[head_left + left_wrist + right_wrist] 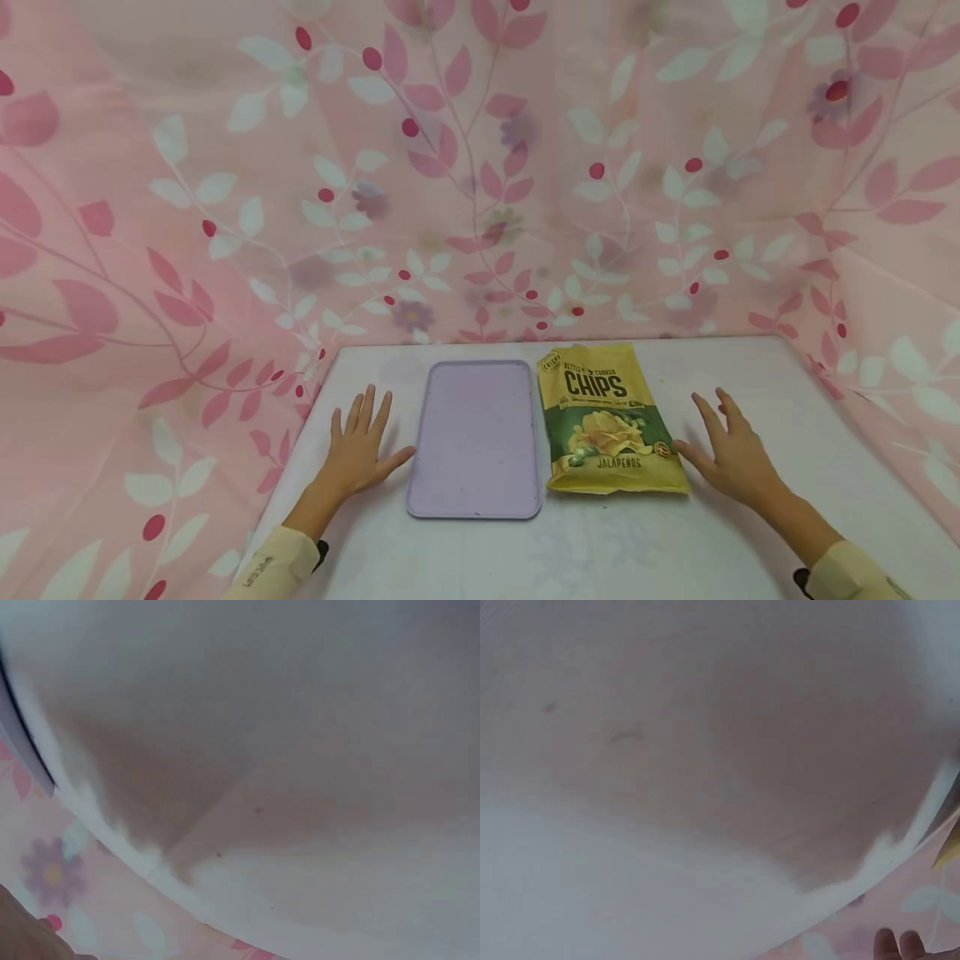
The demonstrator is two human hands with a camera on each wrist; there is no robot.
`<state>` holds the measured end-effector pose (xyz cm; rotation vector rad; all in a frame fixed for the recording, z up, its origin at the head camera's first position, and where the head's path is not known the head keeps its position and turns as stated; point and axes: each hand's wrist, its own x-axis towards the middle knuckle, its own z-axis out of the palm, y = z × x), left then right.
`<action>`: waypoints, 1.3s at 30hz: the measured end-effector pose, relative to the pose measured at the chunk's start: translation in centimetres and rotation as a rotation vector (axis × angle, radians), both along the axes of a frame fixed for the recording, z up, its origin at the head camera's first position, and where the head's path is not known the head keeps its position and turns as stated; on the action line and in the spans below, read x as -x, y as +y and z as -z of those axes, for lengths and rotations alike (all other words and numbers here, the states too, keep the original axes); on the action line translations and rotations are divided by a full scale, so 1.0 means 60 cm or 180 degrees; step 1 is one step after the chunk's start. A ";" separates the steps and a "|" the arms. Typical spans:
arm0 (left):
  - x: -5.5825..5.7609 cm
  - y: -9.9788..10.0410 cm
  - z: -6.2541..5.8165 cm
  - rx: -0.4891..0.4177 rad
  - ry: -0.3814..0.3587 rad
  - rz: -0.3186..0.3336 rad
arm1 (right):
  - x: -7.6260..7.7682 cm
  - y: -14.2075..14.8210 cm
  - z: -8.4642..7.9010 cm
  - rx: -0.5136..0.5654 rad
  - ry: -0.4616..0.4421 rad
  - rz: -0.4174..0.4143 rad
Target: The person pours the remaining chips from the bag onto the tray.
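Nearest us, two pale sleeves [281, 560] lead to a pair of hands above the white table [600, 554]. The left hand [356, 457] has its fingers spread, thumb pointing at the tray [480, 442] just beside it. The right hand [735, 461] is spread too, though we cannot tell how its outer fingers lie. Its thumb reaches the right side of the chip bag [611, 417]; whether they touch, we cannot tell. The bag lies flat, face up, close along the tray's right side. We judge that a careless sideways push could drive bag into tray, and a hard squeeze might crush the chips. Behind everything hangs the pink flowered cloth [480, 192].
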<state>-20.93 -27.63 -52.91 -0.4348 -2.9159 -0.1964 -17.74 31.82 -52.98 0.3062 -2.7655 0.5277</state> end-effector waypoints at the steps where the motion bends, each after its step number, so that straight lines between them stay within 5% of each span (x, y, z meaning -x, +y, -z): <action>1: -0.001 0.000 0.004 0.0021 -0.0008 0.0061 | 0.001 -0.005 -0.001 0.0054 -0.0068 -0.0075; 8: -0.005 0.015 0.014 0.0083 0.0027 0.0465 | 0.007 -0.032 -0.007 0.0591 -0.0950 -0.0208; 16: 0.001 0.033 0.020 0.0196 -0.0269 0.0861 | 0.027 -0.039 -0.003 0.1195 -0.1884 -0.0171; 25: 0.009 0.042 0.016 0.0203 -0.0376 0.0866 | 0.039 -0.032 0.000 0.1507 -0.2464 -0.0268; 34: 0.011 0.035 0.014 0.0108 -0.1233 0.0913 | 0.045 -0.041 0.008 0.2062 -0.3039 -0.0477; 39: 0.011 0.036 0.015 0.0241 -0.1282 0.0990 | 0.038 -0.049 0.012 0.2354 -0.3202 -0.0317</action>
